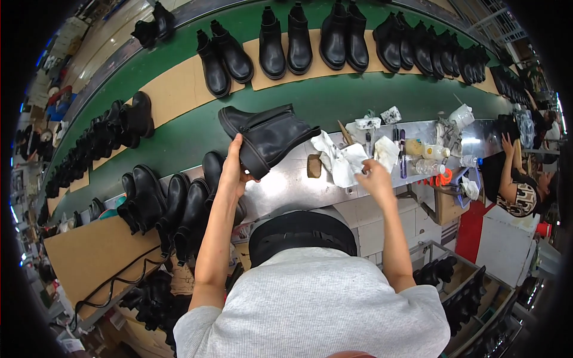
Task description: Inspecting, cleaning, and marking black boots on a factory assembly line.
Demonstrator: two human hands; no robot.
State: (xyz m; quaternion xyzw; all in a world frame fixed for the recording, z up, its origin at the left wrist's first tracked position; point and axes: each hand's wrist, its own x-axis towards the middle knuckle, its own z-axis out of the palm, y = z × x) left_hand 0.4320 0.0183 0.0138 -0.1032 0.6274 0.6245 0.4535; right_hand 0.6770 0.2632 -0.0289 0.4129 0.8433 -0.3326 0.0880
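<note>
Your left hand (234,168) clasps a seemingly unfinished boot (271,136); your half-curled right hand (378,180), grip unclear, touches white cloth (341,165) to its left.

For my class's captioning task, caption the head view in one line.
A person's left grip holds a black boot over a bench, right grip at a white cloth.

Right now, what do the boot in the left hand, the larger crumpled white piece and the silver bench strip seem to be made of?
Boot: apparently smooth black leather or imitation, given its soft sheen.
Larger crumpled white piece: matte cloth or paper, judging by loose folds; I cannot tell which.
Silver bench strip: probably polished metal, from its glare.
</note>
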